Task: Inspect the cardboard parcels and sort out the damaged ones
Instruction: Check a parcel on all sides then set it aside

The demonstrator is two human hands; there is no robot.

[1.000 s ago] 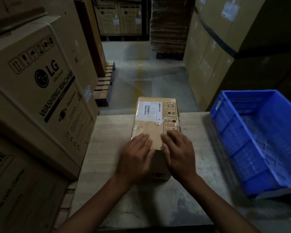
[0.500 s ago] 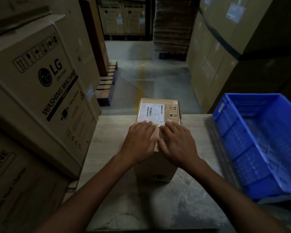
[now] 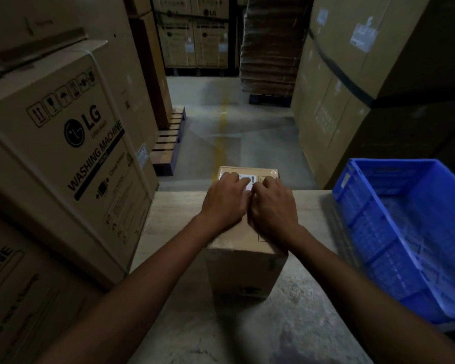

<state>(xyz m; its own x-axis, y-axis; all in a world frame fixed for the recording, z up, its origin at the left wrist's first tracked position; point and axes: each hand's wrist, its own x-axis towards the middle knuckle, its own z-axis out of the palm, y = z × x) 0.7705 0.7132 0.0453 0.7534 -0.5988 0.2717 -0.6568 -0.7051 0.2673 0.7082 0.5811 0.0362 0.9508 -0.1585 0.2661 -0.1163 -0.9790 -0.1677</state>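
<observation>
A brown cardboard parcel [image 3: 243,269] stands on the pale table [image 3: 168,232] in front of me, its long side running away from me. A white shipping label [image 3: 247,178] and printed handling marks sit at its far end, mostly covered. My left hand [image 3: 225,202] and my right hand [image 3: 272,210] lie side by side, palms down, on the top face near the far end. The fingers rest flat on the label area and do not grip the parcel.
A blue plastic crate [image 3: 405,232] stands at the table's right. Large washing machine cartons [image 3: 61,153] are stacked close on the left. Tall cartons [image 3: 352,88] rise on the right. A grey floor aisle [image 3: 229,127] with pallets lies beyond the table.
Both hands have slid away from me along the parcel's top, from its middle to the far end, and now cover most of the label. The parcel has stayed in place.
</observation>
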